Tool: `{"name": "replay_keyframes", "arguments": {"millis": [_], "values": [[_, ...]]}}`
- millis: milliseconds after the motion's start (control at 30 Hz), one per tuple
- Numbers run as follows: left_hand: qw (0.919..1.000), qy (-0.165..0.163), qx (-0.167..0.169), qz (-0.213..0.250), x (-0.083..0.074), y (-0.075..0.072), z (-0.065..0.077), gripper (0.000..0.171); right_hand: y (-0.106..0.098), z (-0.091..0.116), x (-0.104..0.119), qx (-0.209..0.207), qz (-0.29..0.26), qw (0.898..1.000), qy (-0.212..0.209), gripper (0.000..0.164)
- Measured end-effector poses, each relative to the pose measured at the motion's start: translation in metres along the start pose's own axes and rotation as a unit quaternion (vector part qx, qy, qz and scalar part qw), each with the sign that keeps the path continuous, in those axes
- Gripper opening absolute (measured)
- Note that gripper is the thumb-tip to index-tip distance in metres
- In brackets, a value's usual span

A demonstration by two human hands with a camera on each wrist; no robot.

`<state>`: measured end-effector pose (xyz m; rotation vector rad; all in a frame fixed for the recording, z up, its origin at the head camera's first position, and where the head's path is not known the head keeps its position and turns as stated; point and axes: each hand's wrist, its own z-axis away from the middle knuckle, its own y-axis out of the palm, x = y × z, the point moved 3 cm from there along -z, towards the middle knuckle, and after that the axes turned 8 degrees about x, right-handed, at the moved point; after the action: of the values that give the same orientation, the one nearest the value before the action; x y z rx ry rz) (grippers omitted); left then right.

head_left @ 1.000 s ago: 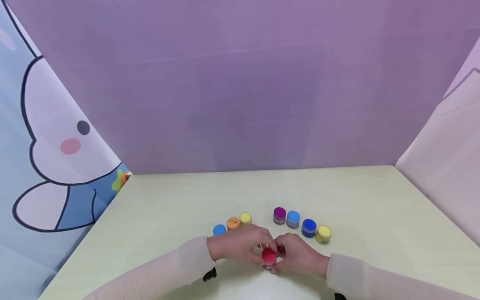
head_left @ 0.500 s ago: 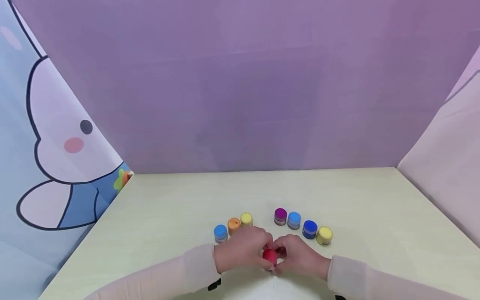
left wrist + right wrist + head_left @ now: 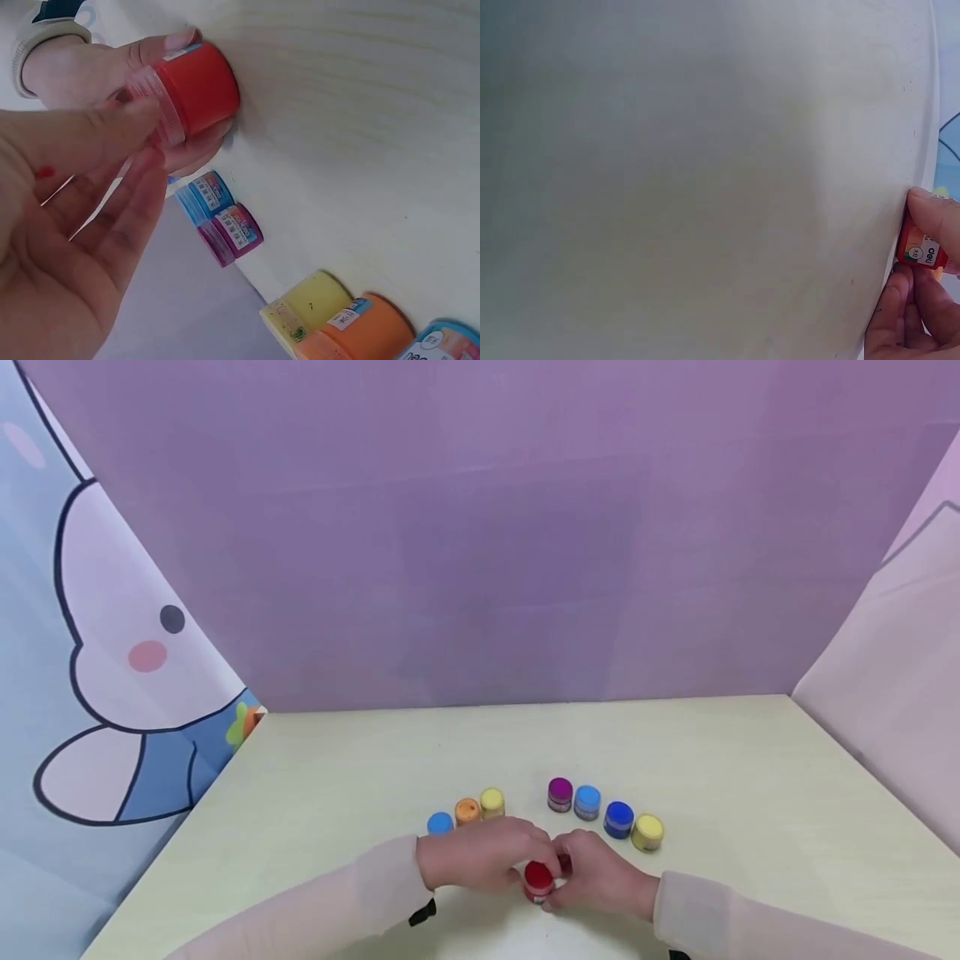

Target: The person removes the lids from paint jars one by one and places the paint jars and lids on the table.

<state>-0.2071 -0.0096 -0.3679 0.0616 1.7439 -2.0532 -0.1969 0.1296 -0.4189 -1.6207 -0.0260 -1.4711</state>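
In the head view, a red jar (image 3: 537, 878) is standing between a person's two hands on the pale surface (image 3: 337, 760). The right hand (image 3: 603, 878) is gripping it, while the left hand (image 3: 483, 852) is reaching over from the other side. Beyond the red jar and to its left, a blue jar (image 3: 440, 823), an orange jar (image 3: 467, 811) and a pale yellow jar (image 3: 492, 801) are sitting in a row; beyond it and to its right, a purple jar, (image 3: 559, 795) a light blue jar, (image 3: 587, 802) a dark blue jar (image 3: 618, 819) and a bright yellow jar (image 3: 647, 832) are forming another.

In the left wrist view, the left thumb and fingers are lying apart around the red jar's clear lid (image 3: 171, 116); I cannot tell how firmly they are touching.

In the right wrist view, the right thumb and fingers are pinching the red jar, its label (image 3: 922, 251) showing between them.
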Motion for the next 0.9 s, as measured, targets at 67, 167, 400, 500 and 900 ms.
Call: {"name": "replay_keyframes", "arguments": {"millis": [67, 167, 400, 500, 900], "values": [[0.9999, -0.003, 0.002, -0.011, 0.001, 0.000, -0.001, 0.037, 0.000, 0.000, 0.000, -0.001, 0.000, 1.000, -0.001, 0.032], [0.9998, -0.002, -0.001, -0.021, 0.002, 0.000, -0.002, 0.036, 0.000, -0.001, 0.001, -0.004, 0.004, 1.000, -0.004, 0.032], [0.9999, -0.002, 0.002, -0.013, 0.002, -0.002, -0.005, 0.032, 0.001, -0.001, 0.000, -0.004, 0.007, 1.000, -0.006, 0.033], [0.9999, -0.008, 0.005, -0.009, 0.000, -0.003, -0.007, 0.028, 0.001, -0.001, -0.001, 0.002, -0.003, 1.000, -0.004, 0.032], [0.9953, -0.095, 0.002, 0.018, -0.005, -0.003, -0.012, 0.013, 0.000, -0.001, -0.007, 0.008, -0.022, 0.999, -0.022, 0.030]]}}
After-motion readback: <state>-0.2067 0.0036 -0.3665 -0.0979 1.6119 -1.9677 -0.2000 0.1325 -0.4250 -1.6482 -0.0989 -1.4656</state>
